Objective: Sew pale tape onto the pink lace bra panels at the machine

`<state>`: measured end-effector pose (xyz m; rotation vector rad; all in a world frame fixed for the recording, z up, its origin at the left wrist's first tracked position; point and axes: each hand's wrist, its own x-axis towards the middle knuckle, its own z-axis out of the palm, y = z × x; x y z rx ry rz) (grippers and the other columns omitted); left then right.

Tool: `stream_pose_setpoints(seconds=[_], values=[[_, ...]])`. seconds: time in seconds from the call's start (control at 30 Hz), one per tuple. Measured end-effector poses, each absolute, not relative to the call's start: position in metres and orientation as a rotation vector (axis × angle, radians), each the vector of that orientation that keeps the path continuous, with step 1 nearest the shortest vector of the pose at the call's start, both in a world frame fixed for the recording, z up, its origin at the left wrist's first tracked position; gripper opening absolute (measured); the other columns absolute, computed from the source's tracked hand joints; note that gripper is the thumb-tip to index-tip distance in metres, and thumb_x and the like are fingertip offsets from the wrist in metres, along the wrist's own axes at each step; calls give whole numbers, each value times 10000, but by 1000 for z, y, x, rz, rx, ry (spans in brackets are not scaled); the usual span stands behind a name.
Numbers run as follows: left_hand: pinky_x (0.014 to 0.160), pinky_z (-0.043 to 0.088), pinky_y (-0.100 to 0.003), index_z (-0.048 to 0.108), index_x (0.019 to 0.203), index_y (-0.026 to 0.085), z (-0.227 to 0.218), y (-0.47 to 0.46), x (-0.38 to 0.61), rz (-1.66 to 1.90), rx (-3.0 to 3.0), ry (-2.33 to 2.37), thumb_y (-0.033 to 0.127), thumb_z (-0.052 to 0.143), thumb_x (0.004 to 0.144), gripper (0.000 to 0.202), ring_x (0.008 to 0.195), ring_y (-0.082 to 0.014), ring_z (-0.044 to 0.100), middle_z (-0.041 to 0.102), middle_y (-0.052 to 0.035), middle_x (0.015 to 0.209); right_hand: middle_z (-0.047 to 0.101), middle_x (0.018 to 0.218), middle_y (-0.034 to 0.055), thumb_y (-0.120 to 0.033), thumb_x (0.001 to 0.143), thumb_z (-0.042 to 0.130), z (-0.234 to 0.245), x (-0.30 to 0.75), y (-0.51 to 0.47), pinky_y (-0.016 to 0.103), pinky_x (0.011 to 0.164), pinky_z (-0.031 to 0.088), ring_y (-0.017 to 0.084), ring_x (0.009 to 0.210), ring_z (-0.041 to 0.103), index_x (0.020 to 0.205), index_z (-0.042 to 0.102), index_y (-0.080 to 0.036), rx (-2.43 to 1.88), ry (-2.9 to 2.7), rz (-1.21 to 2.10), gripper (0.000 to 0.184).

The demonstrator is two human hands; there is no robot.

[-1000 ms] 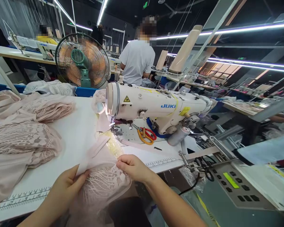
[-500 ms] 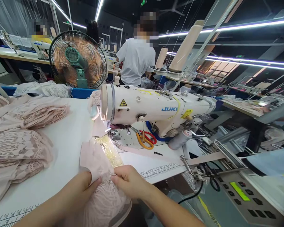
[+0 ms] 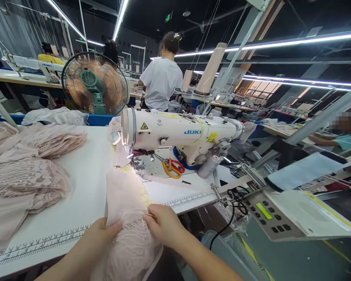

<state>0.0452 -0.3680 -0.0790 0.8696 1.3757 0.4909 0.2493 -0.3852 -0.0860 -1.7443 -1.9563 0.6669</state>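
A pale pink lace garment piece (image 3: 125, 195) stretches from the needle area of a white sewing machine (image 3: 163, 130) toward me, its lace end hanging over the table's front edge. My left hand (image 3: 105, 234) pinches its left side, thumb on top and fingers hidden beneath. On the right edge, my right hand (image 3: 160, 222) is closed on the fabric, thumb against forefinger. A yellowish shiny strip (image 3: 142, 189) shows along that right edge, partly covered by the pink fabric. The machine's lamp lights the cloth near the needle.
Pink lace pieces (image 3: 26, 175) are heaped on the table's left. Orange-and-red-handled scissors (image 3: 172, 168) and a grey thread cone (image 3: 210, 167) lie by the machine. A control box (image 3: 269, 214) stands right. A fan (image 3: 95, 84) and a person in white (image 3: 162, 82) are behind.
The pink fabric now lies flatter and covers more of the yellowish strip. My left hand has shifted slightly down; both hands keep their hold. The camera view has turned a little.
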Motion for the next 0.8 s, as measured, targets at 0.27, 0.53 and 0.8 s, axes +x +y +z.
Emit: stream_pose_setpoints(seconds=[0.27, 0.53, 0.8], values=[[732, 577, -402, 639, 999, 138, -69, -371, 51, 554, 470, 1153, 294, 681, 784, 269, 808, -287, 708, 744, -111, 840, 624, 766, 20, -285, 792, 564, -91, 262, -407, 243, 654, 361, 140, 709, 520, 855, 634, -175, -1638, -1592, 932, 145], [706, 591, -408, 671, 978, 147, -66, -365, 45, 562, 331, 1133, 201, 678, 754, 230, 803, -296, 705, 748, -104, 816, 646, 970, 110, -823, 572, 605, -138, 278, -439, 270, 725, 440, 200, 900, 592, 938, 658, -134, -1061, -1483, 1714, 782], [710, 568, -391, 665, 882, 168, -70, -363, 42, 476, 454, 1152, 280, 718, 699, 222, 748, -278, 690, 733, -79, 762, 689, 943, 138, -701, 442, 785, -158, 208, -433, 410, 802, 520, 261, 852, 660, 1025, 664, -125, -687, -779, 2061, 828]])
